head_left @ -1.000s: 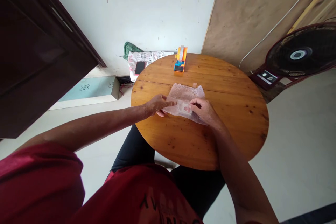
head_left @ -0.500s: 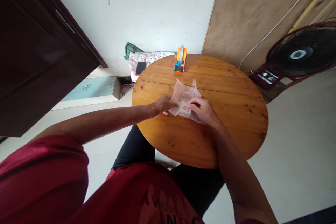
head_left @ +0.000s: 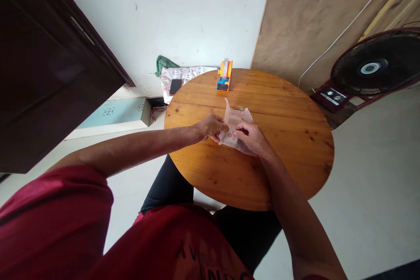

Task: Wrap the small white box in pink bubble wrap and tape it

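A sheet of translucent bubble wrap (head_left: 236,118) lies on the round wooden table (head_left: 203,170), its left side raised. My left hand (head_left: 211,127) pinches the wrap's left edge. Over the wrap's right part is my right hand (head_left: 252,136), its thumb and forefinger closed at a small pale item with red print (head_left: 231,136). That item lies on the wrap between both hands, partly covered by the film and fingers.
An orange and blue tape dispenser (head_left: 225,75) stands at the table's back edge. Behind the table's left are a printed white sack (head_left: 167,79), a dark phone (head_left: 175,86) and a green bag (head_left: 165,64). A black fan (head_left: 374,68) is at right.
My left hand has moved slightly right and up, lifting the wrap's left edge inward over the small item. My right hand has hardly moved.
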The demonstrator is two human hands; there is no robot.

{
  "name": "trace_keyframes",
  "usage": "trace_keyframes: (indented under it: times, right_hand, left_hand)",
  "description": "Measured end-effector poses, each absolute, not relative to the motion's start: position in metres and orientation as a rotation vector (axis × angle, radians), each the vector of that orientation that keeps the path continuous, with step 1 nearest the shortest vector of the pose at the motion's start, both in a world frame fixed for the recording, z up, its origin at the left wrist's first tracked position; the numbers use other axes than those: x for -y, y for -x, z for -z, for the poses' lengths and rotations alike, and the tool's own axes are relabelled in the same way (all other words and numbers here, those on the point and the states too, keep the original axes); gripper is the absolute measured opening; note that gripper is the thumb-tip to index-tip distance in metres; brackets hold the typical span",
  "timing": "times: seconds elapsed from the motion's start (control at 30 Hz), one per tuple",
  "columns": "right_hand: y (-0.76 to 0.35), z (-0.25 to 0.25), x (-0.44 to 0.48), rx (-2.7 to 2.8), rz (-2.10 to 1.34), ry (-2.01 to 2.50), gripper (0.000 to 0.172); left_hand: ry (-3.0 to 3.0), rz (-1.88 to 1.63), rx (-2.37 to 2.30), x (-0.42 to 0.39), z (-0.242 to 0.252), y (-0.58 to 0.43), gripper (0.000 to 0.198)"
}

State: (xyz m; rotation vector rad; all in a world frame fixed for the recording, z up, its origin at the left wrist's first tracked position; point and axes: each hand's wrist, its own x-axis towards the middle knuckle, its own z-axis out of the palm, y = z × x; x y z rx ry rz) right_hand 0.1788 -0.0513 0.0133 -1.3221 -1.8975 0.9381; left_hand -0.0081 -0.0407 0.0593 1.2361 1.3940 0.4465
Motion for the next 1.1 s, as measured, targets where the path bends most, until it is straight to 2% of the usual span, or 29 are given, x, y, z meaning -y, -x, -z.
trace_keyframes:
  times: [0.13,0.43,0.6,0.87,1.1]
  right_hand:
    - [-0.179,-0.012,0.05,1.92,-0.95,1.337,0.021]
    - [-0.18,-0.014,0.05,1.909,-0.988,1.342,0.022]
    - [-0.181,-0.017,0.051,1.91,-0.99,1.359,0.022]
    - [-0.187,-0.016,0.05,1.973,-0.961,1.343,0.023]
    - [-0.194,-0.011,0.046,1.816,-0.947,1.393,0.026]
  left_hand:
    - [-1.335,-0.425,-1.395,0.046,-0.068,0.0,0.021]
    - [-1.444,-0.314,-1.29,0.046,-0.075,0.006,0.016]
    - [-1.792,-0.254,-1.306,0.05,-0.072,0.005,0.019]
    - [-2.471,-0.374,-1.054,0.049,-0.042,0.02,0.022]
    - [-2.743,-0.857,-0.797,0.052,-0.002,0.026,0.029]
